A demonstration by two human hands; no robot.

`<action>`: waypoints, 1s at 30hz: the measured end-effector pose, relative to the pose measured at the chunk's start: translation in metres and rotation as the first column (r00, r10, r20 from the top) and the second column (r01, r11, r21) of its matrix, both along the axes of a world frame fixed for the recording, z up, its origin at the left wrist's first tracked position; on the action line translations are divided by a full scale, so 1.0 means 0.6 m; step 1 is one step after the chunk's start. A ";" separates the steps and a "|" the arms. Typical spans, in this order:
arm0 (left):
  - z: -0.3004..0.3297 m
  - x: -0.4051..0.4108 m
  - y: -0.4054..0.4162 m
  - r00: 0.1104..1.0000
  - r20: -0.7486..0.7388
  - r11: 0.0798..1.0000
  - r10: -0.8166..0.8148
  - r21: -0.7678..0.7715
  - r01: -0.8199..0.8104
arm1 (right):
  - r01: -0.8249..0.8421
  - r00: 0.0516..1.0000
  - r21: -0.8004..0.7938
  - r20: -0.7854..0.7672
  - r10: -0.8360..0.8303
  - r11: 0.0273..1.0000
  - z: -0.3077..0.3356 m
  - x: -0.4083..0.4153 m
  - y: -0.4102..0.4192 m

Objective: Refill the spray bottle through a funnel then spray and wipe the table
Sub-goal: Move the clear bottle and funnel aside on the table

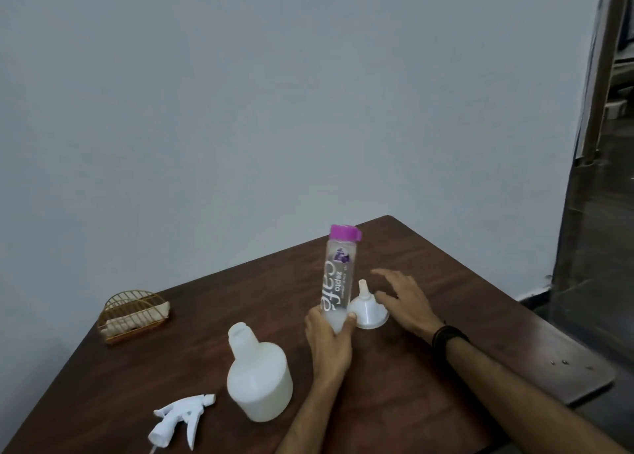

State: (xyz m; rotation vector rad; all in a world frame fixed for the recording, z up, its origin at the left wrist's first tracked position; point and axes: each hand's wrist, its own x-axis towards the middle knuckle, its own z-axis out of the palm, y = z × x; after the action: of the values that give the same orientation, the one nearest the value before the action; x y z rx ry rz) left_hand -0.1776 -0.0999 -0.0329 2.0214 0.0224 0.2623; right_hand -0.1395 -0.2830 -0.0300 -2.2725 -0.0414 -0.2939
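Observation:
A clear water bottle with a purple cap stands upright on the brown table. My left hand grips its base. A white funnel rests upside down, spout up, just right of the bottle. My right hand hovers beside the funnel with fingers spread, holding nothing. The white spray bottle body stands open-necked to the left of my left hand. Its white trigger head lies detached on the table near the front left.
A gold wire holder with cloth or napkins in it sits at the table's back left. A plain wall runs behind the table. The table's right edge meets a grey plate and a doorway.

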 end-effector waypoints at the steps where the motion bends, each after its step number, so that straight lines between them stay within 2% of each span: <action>1: -0.004 0.006 -0.002 1.000 -0.002 0.999 0.023 -0.026 -0.023 | -0.056 0.998 -0.001 0.007 0.056 0.998 -0.001 -0.001 -0.001; 4: -0.005 0.028 -0.010 0.993 -0.002 0.993 0.114 -0.040 -0.114 | -0.167 0.986 -0.043 -0.003 0.167 0.985 -0.012 0.008 0.001; 8: -0.002 0.061 -0.022 0.990 -0.003 0.976 0.138 -0.170 -0.136 | -0.143 0.989 -0.159 0.011 0.146 0.977 -0.020 0.035 0.018; 10: 0.000 0.079 -0.029 0.988 0.012 0.965 0.153 -0.218 -0.147 | -0.092 0.996 -0.134 0.008 0.094 0.987 -0.019 0.057 0.018; 16: 0.017 0.155 -0.061 0.982 0.017 0.973 0.187 -0.141 -0.182 | 0.109 0.993 0.026 0.052 -0.110 0.994 -0.007 0.151 -0.026; 24: 0.004 0.288 -0.099 0.985 0.126 0.987 0.115 -0.125 -0.099 | 0.135 0.990 0.099 0.036 -0.139 0.986 -0.010 0.288 -0.062; 27: -0.002 0.333 -0.117 0.989 0.112 0.983 0.101 -0.167 -0.081 | 0.135 0.991 0.079 0.014 -0.137 0.988 -0.013 0.333 -0.072; 30: 0.001 0.370 -0.132 0.995 0.072 0.989 0.062 -0.141 -0.052 | 0.138 0.990 0.061 0.020 -0.140 0.989 -0.013 0.369 -0.080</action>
State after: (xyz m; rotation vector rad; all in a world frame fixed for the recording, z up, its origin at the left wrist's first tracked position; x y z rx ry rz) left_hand 0.0445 -0.1793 -0.0325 1.8732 0.0494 0.3646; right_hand 0.0819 -0.3313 -0.0378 -2.2168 0.1122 -0.3915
